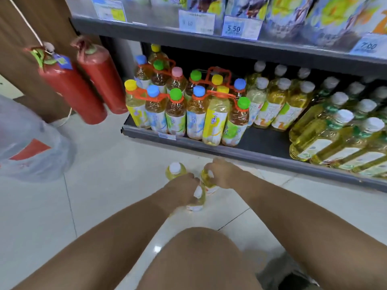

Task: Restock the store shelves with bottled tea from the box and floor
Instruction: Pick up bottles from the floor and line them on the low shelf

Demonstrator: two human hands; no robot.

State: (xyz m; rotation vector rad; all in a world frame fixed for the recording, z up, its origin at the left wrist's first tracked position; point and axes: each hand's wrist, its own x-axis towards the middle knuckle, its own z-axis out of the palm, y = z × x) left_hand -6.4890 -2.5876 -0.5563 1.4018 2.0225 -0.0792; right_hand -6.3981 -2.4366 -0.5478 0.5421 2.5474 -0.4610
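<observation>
Head view: left hand point(184, 188) and right hand point(223, 173) each grip a floor tea bottle point(198, 198).

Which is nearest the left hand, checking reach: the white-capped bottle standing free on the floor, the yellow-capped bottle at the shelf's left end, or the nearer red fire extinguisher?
1. White-capped bottle, beside the left hand.
2. Yellow-capped bottle, shelf's left end.
3. Fire extinguisher, far left.

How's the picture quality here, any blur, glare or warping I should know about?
Head view: wide-angle warping bows the bottom shelf edge and tilts the fire extinguishers; the upper-shelf price tags and cartons are smeared with blur; a small glare spot sits on the floor tile; both hands, left hand and right hand, on the floor bottles are slightly soft.
</observation>
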